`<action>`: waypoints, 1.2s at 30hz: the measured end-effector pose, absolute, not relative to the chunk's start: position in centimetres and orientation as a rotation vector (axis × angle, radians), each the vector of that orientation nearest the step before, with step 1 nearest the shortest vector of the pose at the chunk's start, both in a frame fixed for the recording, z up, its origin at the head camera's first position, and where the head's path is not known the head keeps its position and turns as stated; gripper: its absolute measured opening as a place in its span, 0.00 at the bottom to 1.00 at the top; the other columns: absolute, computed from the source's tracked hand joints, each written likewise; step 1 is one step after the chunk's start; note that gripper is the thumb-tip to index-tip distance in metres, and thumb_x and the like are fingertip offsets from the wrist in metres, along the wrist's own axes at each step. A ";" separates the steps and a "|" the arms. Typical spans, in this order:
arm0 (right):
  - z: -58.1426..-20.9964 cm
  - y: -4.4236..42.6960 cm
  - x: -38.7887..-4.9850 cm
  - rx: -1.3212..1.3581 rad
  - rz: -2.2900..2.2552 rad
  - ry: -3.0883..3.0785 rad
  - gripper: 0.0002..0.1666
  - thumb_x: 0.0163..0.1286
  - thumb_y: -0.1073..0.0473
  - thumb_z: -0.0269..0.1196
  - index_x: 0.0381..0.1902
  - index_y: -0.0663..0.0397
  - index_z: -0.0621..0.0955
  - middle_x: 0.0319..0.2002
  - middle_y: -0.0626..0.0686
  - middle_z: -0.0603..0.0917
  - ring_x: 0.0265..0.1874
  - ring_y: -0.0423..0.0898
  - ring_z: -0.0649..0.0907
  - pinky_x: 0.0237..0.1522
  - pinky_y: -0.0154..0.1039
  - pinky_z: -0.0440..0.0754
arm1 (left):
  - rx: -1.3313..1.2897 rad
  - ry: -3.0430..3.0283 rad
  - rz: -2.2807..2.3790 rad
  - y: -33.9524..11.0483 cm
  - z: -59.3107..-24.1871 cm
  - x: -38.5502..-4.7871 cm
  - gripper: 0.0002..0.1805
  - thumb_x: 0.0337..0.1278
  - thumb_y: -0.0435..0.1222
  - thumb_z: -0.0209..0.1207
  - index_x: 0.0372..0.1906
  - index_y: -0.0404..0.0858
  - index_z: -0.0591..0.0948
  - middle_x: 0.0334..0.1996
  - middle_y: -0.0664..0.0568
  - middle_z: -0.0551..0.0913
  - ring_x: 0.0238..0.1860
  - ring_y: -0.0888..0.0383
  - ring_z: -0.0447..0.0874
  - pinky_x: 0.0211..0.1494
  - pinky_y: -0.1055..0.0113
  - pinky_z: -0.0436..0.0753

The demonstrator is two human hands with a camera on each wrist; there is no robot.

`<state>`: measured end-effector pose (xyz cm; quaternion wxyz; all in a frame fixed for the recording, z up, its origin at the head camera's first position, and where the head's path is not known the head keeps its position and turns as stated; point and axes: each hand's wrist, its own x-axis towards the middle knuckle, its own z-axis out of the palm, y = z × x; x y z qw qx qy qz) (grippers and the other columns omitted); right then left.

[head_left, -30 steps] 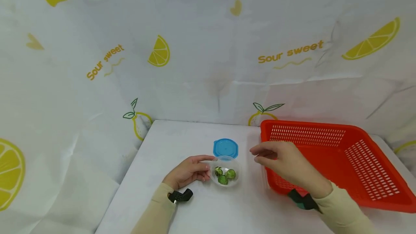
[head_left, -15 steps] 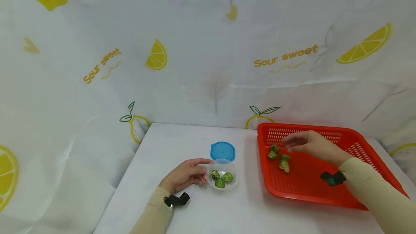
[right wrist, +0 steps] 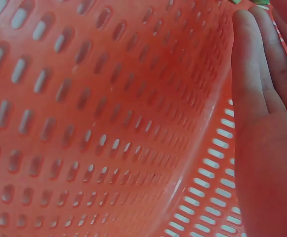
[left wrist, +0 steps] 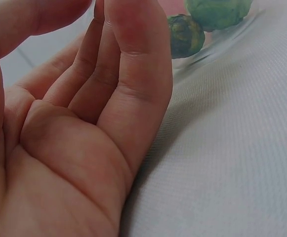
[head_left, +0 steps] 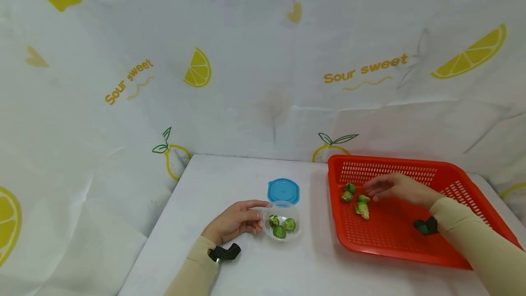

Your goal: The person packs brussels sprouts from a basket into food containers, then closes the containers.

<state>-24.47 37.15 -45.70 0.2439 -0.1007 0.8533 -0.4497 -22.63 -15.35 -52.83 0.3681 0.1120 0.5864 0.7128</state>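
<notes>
In the head view, my left hand [head_left: 234,222] rests on the table with its fingers at the left rim of a small clear plastic bowl [head_left: 297,234], holding it. Three Brussels sprouts [head_left: 279,231] lie inside. The left wrist view shows the bent fingers [left wrist: 141,74] beside the bowl, with two sprouts partly visible behind them; the fingertips are cut off. Inside the red basket [head_left: 390,248], my right hand [head_left: 398,188] hovers with fairly straight fingers, just right of several sprouts [head_left: 362,209]. Bits of green show at its fingertips [right wrist: 244,19] in the right wrist view; contact cannot be made out.
A blue lid [head_left: 283,190] lies flat on the white table [head_left: 230,182], just behind the bowl. The basket, with raised slotted walls, stands on the right side of the table. A white cloth [head_left: 246,58] with lemon prints hangs behind.
My right hand has moved right from the basket's left rim to inside it, bringing the sprouts there into view. Over the last half second it barely shifts. The left hand stays at the bowl.
</notes>
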 end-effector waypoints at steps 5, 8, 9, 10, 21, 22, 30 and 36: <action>-46.3 37.2 -24.8 -0.297 -1.190 2.332 0.25 0.76 0.61 0.69 0.67 0.65 0.83 0.62 0.63 0.88 0.56 0.54 0.90 0.53 0.33 0.89 | 0.283 1.493 1.835 -15.3 -52.9 -22.7 0.29 0.78 0.34 0.62 0.78 0.38 0.73 0.35 0.53 0.89 0.35 0.62 0.88 0.45 0.71 0.90; -46.4 37.0 -25.0 -0.299 -1.167 2.331 0.25 0.74 0.60 0.70 0.66 0.63 0.84 0.61 0.62 0.88 0.55 0.51 0.89 0.52 0.32 0.88 | 0.287 1.492 1.836 -15.3 -52.9 -22.8 0.29 0.77 0.35 0.62 0.78 0.38 0.73 0.35 0.52 0.90 0.35 0.62 0.89 0.45 0.70 0.90; -46.4 36.9 -24.9 -0.295 -1.162 2.332 0.25 0.74 0.60 0.71 0.65 0.63 0.84 0.61 0.61 0.88 0.55 0.50 0.89 0.52 0.31 0.87 | 0.289 1.491 1.835 -15.3 -53.0 -22.8 0.30 0.77 0.35 0.62 0.78 0.38 0.73 0.35 0.52 0.90 0.35 0.62 0.89 0.45 0.70 0.90; -46.4 36.8 -24.9 -0.289 -1.162 2.332 0.24 0.73 0.60 0.71 0.65 0.62 0.85 0.61 0.61 0.89 0.54 0.50 0.88 0.52 0.31 0.87 | 0.291 1.491 1.835 -15.3 -53.0 -22.8 0.30 0.77 0.35 0.62 0.78 0.38 0.73 0.35 0.52 0.90 0.35 0.62 0.89 0.45 0.70 0.90; -46.7 36.1 -25.0 -0.273 -1.120 2.353 0.24 0.71 0.58 0.74 0.63 0.58 0.87 0.62 0.59 0.88 0.56 0.49 0.84 0.53 0.36 0.85 | 0.292 1.503 1.834 -15.4 -53.1 -22.7 0.28 0.77 0.34 0.62 0.78 0.39 0.74 0.34 0.53 0.90 0.34 0.62 0.89 0.44 0.70 0.90; -46.7 36.1 -25.0 -0.274 -1.113 2.360 0.24 0.71 0.58 0.74 0.63 0.57 0.87 0.62 0.58 0.88 0.56 0.49 0.84 0.54 0.37 0.85 | 0.295 1.506 1.833 -15.4 -53.1 -22.7 0.28 0.78 0.34 0.61 0.78 0.39 0.74 0.34 0.53 0.90 0.34 0.62 0.89 0.44 0.70 0.90; -47.0 35.9 -25.1 -0.282 -1.056 2.404 0.23 0.70 0.56 0.75 0.61 0.55 0.89 0.60 0.56 0.89 0.56 0.51 0.84 0.55 0.41 0.85 | 0.317 1.518 1.828 -15.4 -52.9 -22.6 0.28 0.78 0.34 0.61 0.77 0.39 0.75 0.33 0.54 0.90 0.33 0.63 0.89 0.43 0.71 0.89; -46.7 35.7 -25.2 -0.253 -1.038 2.413 0.22 0.70 0.56 0.75 0.60 0.54 0.89 0.58 0.55 0.90 0.55 0.50 0.85 0.56 0.42 0.84 | 0.314 1.526 1.823 -15.3 -52.8 -22.6 0.27 0.78 0.34 0.61 0.77 0.39 0.75 0.34 0.54 0.90 0.34 0.62 0.89 0.44 0.70 0.90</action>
